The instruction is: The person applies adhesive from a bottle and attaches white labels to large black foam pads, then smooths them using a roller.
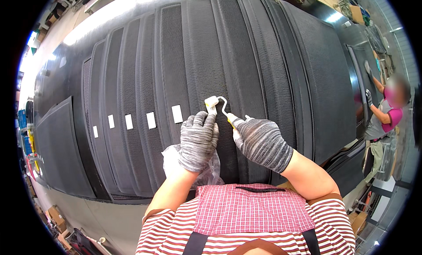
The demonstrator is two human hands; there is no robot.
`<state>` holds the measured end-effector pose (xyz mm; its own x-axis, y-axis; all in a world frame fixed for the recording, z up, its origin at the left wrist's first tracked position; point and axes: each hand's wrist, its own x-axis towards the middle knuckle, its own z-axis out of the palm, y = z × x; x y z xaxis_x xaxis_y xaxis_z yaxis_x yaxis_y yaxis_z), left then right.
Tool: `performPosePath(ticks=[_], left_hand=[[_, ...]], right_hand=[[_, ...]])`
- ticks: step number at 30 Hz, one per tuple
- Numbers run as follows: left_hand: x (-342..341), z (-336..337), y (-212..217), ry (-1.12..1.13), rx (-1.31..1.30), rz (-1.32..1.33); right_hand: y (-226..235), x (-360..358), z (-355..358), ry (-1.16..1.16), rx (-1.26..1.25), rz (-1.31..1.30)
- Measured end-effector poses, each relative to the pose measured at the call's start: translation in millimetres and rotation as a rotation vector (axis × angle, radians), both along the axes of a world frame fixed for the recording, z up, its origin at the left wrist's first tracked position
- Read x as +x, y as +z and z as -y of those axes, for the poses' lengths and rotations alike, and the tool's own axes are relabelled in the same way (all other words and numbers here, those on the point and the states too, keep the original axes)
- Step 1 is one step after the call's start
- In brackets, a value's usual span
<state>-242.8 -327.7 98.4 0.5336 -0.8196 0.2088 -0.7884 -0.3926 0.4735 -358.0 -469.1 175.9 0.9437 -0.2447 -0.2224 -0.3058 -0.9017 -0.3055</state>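
Note:
A small paint roller (212, 101) with a bent white wire frame is in my right hand (263, 143), which is closed round its handle. The white roller head rests at the upper end of a white rectangular label on one of the black ribbed panels (206, 48). My left hand (198, 140) lies on the same panel with its fingers stretched forward, the fingertips at the label's lower end and partly covering it. Both hands wear grey striped knit gloves. Beneath my left wrist lies a crumpled clear plastic bag (213, 169).
Several overlapping black panels cover the table, with white labels (176, 114) in a row to the left. A separate black panel (61, 145) lies at far left. At the right, a co-worker (387, 107) in a pink top and gloves reaches over a dark surface.

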Motion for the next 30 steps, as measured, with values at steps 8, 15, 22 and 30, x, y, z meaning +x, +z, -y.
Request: performPosePath(ticks=[8,15,22,30], left_hand=[[-3,-23,5,-0.013,0.043,-0.018],[-19,-26,4,-0.038,0.008,-0.032],[-17,-25,-3,-0.034,0.073,-0.059],[-17,-28,-3,-0.028,0.062,-0.085]], right_hand=[[3,1,-3,0.017,-0.025,-0.106],[-7,-1,-4,-0.001,-0.003,-0.047],[-17,-12,3,-0.144,0.275,0.245],[-10,-13,0,-0.145,0.252,0.242]])
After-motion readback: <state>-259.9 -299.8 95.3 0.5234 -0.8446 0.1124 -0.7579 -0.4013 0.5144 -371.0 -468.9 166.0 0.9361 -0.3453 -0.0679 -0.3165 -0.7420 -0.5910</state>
